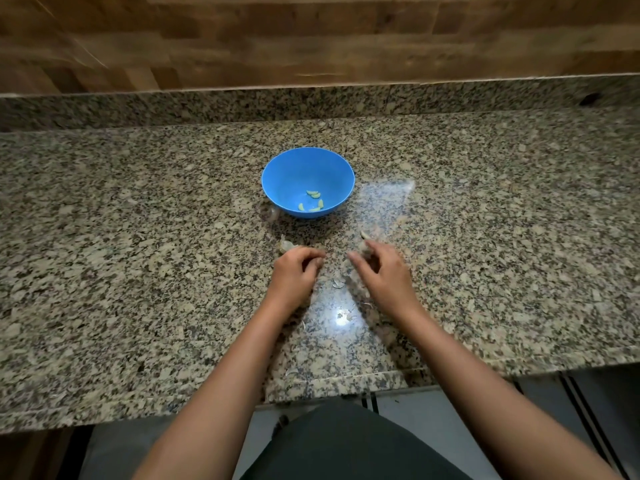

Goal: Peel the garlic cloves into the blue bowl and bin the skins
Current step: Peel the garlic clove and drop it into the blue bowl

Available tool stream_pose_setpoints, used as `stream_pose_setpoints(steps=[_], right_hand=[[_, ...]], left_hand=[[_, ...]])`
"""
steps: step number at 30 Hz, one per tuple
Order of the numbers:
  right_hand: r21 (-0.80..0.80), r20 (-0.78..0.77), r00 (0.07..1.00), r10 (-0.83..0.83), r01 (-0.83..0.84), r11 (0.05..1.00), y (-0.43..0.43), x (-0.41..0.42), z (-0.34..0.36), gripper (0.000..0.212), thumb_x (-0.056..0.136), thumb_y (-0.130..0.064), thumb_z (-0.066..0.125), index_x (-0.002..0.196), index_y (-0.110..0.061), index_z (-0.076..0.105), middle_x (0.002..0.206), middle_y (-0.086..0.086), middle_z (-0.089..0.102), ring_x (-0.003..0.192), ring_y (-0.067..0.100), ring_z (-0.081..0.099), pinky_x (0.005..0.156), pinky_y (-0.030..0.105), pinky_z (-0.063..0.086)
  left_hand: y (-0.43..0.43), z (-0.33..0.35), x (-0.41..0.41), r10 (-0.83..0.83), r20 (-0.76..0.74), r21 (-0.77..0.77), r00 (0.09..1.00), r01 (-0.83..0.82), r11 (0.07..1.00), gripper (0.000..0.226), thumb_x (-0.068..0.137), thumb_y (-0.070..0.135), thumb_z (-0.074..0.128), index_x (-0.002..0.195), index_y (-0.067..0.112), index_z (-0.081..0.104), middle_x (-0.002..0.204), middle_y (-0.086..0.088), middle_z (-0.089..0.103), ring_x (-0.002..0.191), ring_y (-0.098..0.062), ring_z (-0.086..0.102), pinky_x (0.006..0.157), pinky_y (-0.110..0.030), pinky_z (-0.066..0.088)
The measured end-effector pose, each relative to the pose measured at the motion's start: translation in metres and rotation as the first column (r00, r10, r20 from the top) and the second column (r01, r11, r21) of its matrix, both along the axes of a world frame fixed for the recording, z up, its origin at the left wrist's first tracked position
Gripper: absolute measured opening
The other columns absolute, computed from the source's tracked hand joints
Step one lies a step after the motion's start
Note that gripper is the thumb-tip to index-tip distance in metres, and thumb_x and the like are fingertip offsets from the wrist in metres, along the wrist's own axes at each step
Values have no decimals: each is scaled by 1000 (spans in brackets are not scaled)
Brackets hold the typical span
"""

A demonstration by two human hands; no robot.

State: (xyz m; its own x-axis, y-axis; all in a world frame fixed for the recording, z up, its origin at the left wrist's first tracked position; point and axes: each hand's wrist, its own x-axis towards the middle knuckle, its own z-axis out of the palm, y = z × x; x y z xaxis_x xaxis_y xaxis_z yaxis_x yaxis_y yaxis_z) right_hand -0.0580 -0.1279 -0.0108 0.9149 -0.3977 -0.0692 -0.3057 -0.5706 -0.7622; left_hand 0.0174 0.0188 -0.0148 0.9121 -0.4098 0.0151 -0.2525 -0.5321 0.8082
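Peeled cloves point(313, 200) lie in the bowl point(277, 174) mid bench point(138, 237); toward its front edge the left grip point(296, 271) curls, contents hidden, while the right grip point(381, 271) spreads loose and empty over scattered skins point(338, 282), probably gathering them for binning.

Left hand point(296, 271) knuckles up, fingers curled under, right hand point(384, 271) beside it, fingers extended, blurred

**A:** What do we log as the work surface?

**B:** We log a speckled beige-and-black granite countertop point(138, 271), with a bright light reflection point(341, 320) near its front edge.

**A:** And behind it?

**B:** We note a low upstand of the same granite point(207, 105) meeting the counter's rear edge, with a brown wooden plank wall point(311, 36) above it. Below the front edge we see pale flooring with dark stripes point(609, 403).
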Motion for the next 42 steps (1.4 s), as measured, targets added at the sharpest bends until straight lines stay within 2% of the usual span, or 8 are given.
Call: stream_pose_setpoints(steps=[5,8,10,15,20,27,38,42], right_hand=[[-370,-205,942,266,-326,870,32,-29,-22,83,89,-64,30,151,-17,1,156,-3,-4,145,14,-3,117,30,-2],[-340,-37,962,270,-266,902,32,-19,-23,56,96,-38,45,143,-9,36,149,10,33,139,27,26,117,39,18],[-362,103,951,293,-238,901,31,-10,-20,32,90,-18,59,117,-2,62,118,18,60,111,35,52,95,48,45],[-368,82,936,342,-291,883,29,-6,-11,11,77,-9,70,85,-2,72,85,12,66,84,27,54,75,33,46],[-22,64,997,48,-47,999,20,-8,-3,14,83,-1,63,93,-6,72,88,0,67,78,6,59,68,0,40],[465,-28,956,-291,271,843,-1,-10,5,22,83,1,65,77,-19,70,85,-1,71,86,12,66,77,20,52],[605,-62,901,-429,376,702,-15,-21,11,19,83,5,62,80,-14,67,90,5,69,85,15,65,76,22,52],[589,-62,907,-417,371,718,-19,-27,12,18,84,5,61,82,-12,67,88,5,68,78,13,63,67,21,51]], left_hand=[[10,-3,-3,-7,62,-9,998,8,1000,18,88,7,61,104,6,70,101,-8,67,94,-17,61,84,-15,42],[17,-4,-7,-48,91,21,995,47,999,18,88,7,61,104,7,71,103,-7,67,97,-17,61,87,-19,43],[23,-4,-9,-77,91,36,993,74,997,21,88,10,61,107,8,70,104,-7,66,99,-18,60,91,-26,46],[35,-1,-29,-209,11,150,978,205,967,55,87,40,61,134,16,47,135,-2,44,128,-14,35,108,-30,28],[41,-16,-46,-385,99,494,918,290,820,110,70,81,45,150,19,2,157,3,4,144,-13,5,114,-28,3],[10,-20,-33,-376,106,650,921,222,727,110,74,84,17,146,9,-19,154,-7,-23,143,-19,-18,114,-31,-13],[-29,-17,-38,-405,107,462,908,315,829,68,98,52,20,150,13,2,158,-2,-3,145,-13,-3,117,-29,-2],[-15,-12,-51,-211,158,263,965,165,951,62,99,43,31,150,17,8,154,9,1,142,-6,-1,112,-24,-2]])
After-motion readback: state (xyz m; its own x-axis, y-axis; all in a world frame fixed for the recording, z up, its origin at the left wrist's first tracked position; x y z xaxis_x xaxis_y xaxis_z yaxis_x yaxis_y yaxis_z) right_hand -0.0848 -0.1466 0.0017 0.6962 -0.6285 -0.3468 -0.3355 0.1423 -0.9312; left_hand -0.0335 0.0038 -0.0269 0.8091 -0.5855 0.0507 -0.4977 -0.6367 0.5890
